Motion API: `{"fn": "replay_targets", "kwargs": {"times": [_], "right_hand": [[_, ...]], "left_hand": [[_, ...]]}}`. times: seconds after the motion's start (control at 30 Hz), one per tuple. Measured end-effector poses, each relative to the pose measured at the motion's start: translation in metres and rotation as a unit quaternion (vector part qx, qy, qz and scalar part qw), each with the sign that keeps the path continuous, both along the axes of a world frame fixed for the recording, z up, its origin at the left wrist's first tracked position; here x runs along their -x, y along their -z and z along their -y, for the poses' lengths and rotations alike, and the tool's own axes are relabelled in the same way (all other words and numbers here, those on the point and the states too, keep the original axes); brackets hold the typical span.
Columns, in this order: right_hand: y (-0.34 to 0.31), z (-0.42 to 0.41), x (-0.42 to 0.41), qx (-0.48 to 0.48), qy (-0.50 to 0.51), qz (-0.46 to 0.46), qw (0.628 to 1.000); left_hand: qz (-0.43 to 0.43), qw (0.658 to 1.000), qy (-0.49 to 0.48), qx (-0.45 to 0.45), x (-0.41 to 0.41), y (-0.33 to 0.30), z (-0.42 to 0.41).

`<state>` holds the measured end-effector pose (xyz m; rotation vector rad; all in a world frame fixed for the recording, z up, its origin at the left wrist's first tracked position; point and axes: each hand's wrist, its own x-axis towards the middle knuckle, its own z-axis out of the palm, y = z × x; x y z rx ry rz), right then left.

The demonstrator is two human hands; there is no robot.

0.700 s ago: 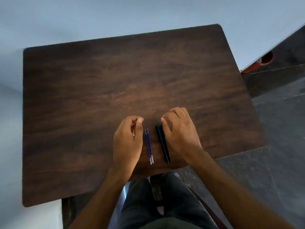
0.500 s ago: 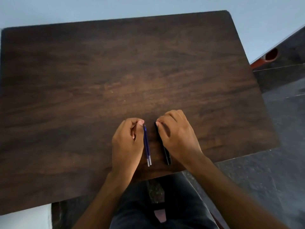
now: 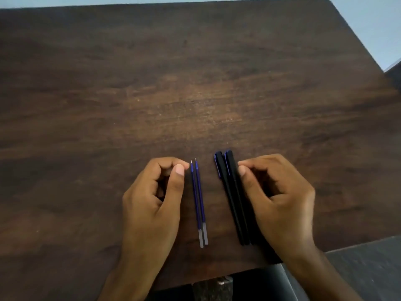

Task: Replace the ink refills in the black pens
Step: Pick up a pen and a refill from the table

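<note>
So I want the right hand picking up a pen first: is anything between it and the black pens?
Nothing visible. The right hand sits directly beside the black pens, fingertips at the nearer pen; the refills lie on the other side.

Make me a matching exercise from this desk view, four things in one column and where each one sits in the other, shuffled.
Things:
1. blue refills
2. black pens
3. left hand
4. right hand

Places:
A. at the right side of the black pens, fingertips against them
B. lying side by side on the wooden table, between the left hand and the pens
C. curled just left of the refills
D. lying together between the refills and the right hand

Pairs: 1-B, 2-D, 3-C, 4-A
</note>
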<state>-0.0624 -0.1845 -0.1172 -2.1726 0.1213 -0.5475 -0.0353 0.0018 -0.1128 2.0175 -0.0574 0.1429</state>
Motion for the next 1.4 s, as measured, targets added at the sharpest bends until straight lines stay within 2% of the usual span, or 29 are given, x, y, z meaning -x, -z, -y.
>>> {"fn": "replay_targets", "kwargs": {"times": [0.23, 0.4, 0.57, 0.93, 1.13, 1.23, 1.4], "right_hand": [[0.004, 0.004, 0.007, -0.052, 0.019, 0.046, 0.997], [0.008, 0.003, 0.004, -0.068, 0.011, 0.004, 0.998], [0.009, 0.002, 0.001, -0.026, 0.005, -0.001, 1.0], [0.007, -0.004, 0.001, 0.0, 0.035, -0.001, 0.999], [-0.002, -0.006, 0.002, 0.058, 0.056, -0.118, 0.99], [-0.01, -0.009, 0.0, 0.052, 0.066, -0.173, 0.981], [-0.019, -0.013, 0.001, 0.053, 0.081, -0.203, 0.974]], "left_hand": [[0.035, 0.997, 0.051, -0.044, 0.017, 0.007, -0.003], [0.066, 0.995, 0.05, -0.052, 0.016, 0.01, -0.005], [0.07, 0.994, 0.04, -0.071, 0.014, 0.01, -0.004], [0.075, 0.994, 0.033, -0.071, 0.011, 0.015, -0.004], [0.085, 0.993, 0.028, -0.078, 0.008, 0.016, -0.004], [0.083, 0.994, 0.022, -0.072, 0.007, 0.016, -0.005], [0.081, 0.995, 0.024, -0.058, 0.007, 0.018, -0.006]]}}
